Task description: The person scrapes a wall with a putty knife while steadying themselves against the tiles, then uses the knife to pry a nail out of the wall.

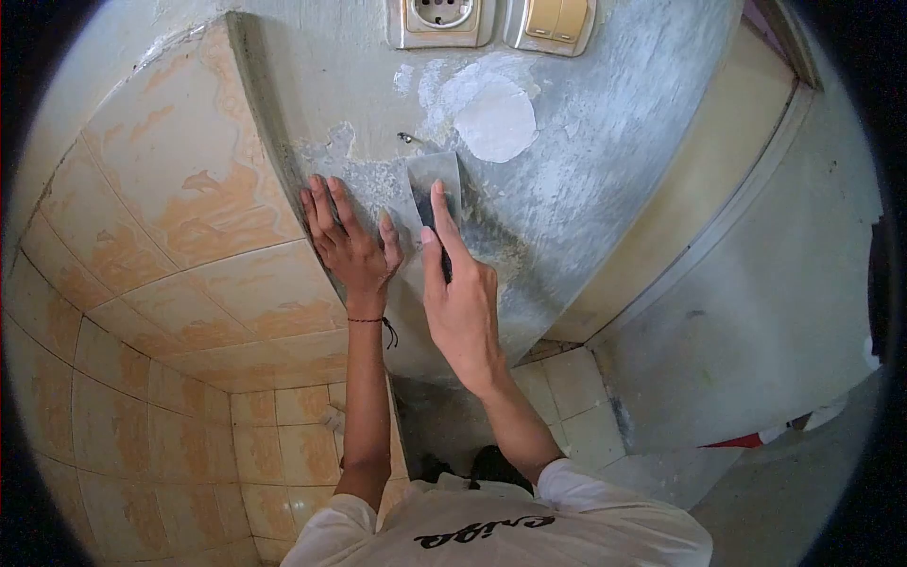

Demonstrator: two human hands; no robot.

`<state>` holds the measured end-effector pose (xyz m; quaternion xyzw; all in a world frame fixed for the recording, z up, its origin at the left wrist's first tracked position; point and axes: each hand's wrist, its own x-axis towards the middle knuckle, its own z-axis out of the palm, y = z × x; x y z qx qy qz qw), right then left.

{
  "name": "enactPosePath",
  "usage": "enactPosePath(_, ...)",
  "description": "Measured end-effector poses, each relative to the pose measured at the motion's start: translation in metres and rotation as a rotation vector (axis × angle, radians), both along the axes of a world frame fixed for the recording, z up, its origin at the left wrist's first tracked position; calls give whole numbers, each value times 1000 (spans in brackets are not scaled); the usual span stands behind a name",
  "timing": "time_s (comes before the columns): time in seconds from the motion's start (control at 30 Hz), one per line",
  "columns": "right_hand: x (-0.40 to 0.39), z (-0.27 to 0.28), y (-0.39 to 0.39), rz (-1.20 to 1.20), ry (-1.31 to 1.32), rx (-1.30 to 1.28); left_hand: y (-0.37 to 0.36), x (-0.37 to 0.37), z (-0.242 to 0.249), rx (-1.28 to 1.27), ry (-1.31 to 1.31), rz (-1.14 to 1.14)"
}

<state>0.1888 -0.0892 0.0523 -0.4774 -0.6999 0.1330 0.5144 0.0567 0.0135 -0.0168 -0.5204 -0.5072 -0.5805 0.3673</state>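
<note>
My right hand [461, 298] grips the dark handle of a putty knife [433, 175], with the index finger stretched along its blade. The wide metal blade lies against the worn grey wall [378, 94], just below a small screw [406, 138] sticking out of it. To the left, my left hand [351, 241] rests flat on the flaking wall, fingers spread near the tiled edge. A round white patch [497, 118] is on the wall up and to the right of the blade, with whitish smears around it.
A power socket [440, 14] and a double light switch [556, 19] are at the top of the wall. Orange-patterned tiles [189, 161] cover the left side. On the right are a door frame [699, 241] and a grey door-like panel [756, 302].
</note>
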Motion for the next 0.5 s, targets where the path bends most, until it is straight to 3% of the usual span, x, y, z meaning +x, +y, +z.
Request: enactPosePath(0.5, 3, 1, -1, 3, -11, 3, 0, 0, 0, 4, 5, -9)
